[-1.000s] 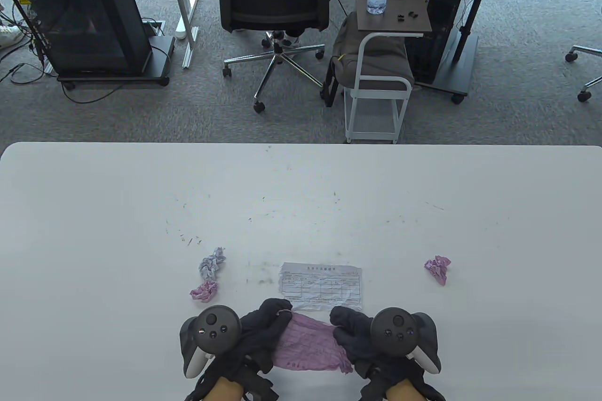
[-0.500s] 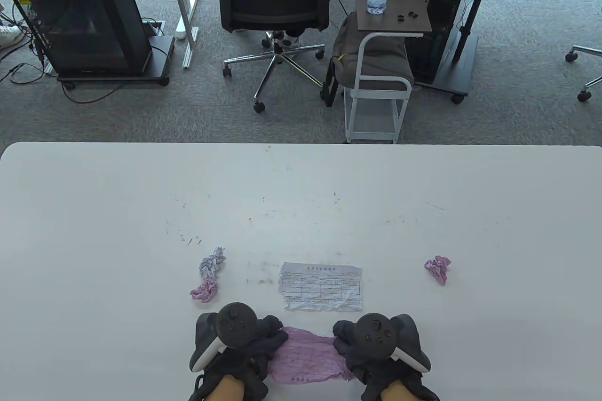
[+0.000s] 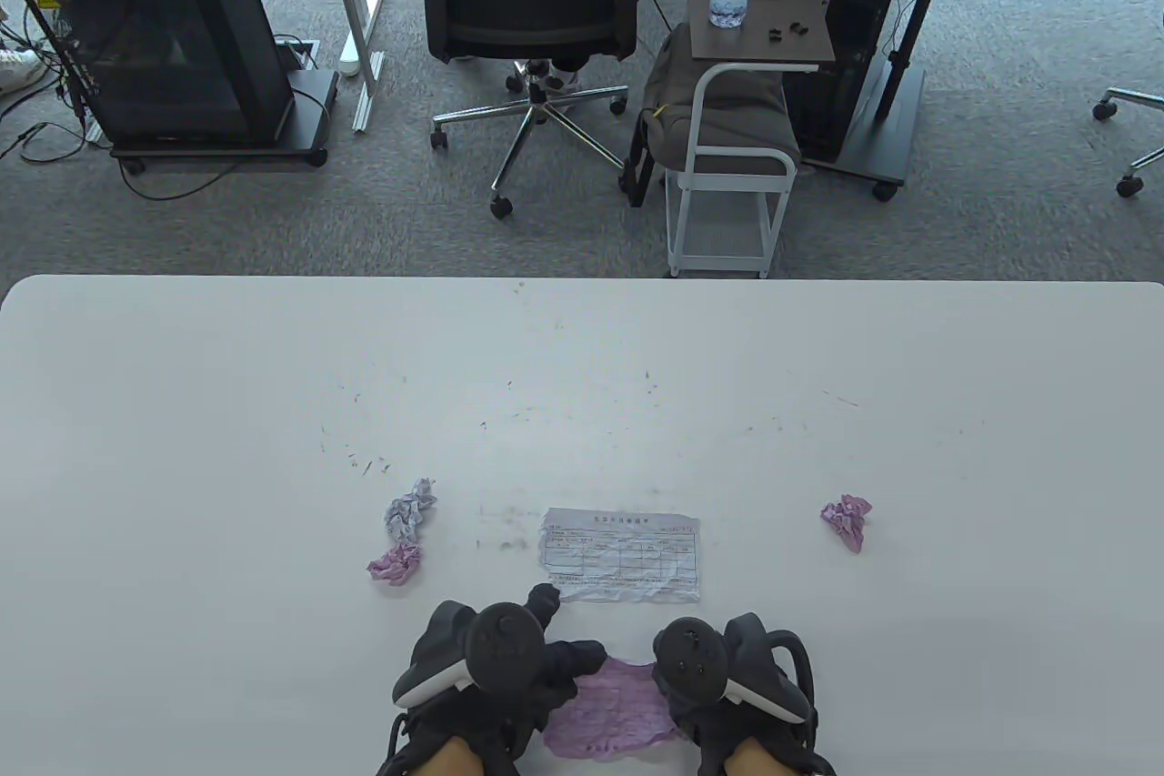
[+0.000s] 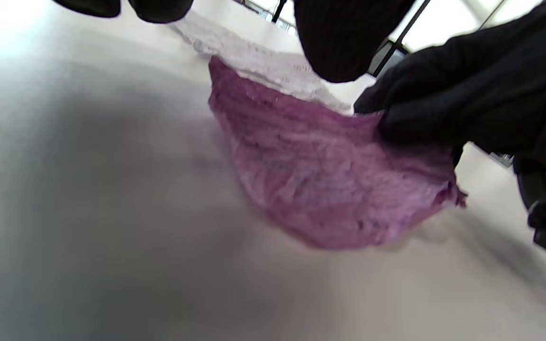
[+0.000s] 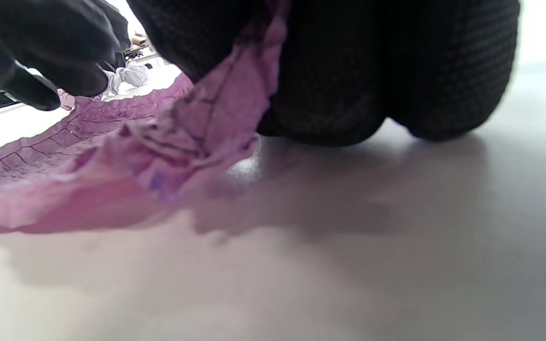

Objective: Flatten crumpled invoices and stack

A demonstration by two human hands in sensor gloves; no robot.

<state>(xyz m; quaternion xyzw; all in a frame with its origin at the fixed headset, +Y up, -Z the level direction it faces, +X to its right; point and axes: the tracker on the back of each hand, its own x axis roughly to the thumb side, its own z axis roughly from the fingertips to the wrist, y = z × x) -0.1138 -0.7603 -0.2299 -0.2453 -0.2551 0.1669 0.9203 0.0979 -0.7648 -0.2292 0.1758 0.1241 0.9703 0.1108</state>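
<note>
While the left hand [image 3: 509, 662] pinches one end, the right hand [image 3: 718, 676] fingers pinch the pink invoice [image 3: 611, 708] on the surface [image 3: 182, 448]; white invoice [image 3: 622, 556] lies flat beyond.

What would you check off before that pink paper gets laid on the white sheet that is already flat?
1. Both hands hold the pink invoice: ok, left hand and right hand pinch its two ends.
2. Pink invoice smooth enough: not ok, it sags and is creased.
3. White invoice lies flat, uncovered: ok.
4. Path to it free: ok, it lies just beyond the hands.
5. Printed side up: cannot tell.
6. Work remaining: three crumpled balls wait on the table.
</note>
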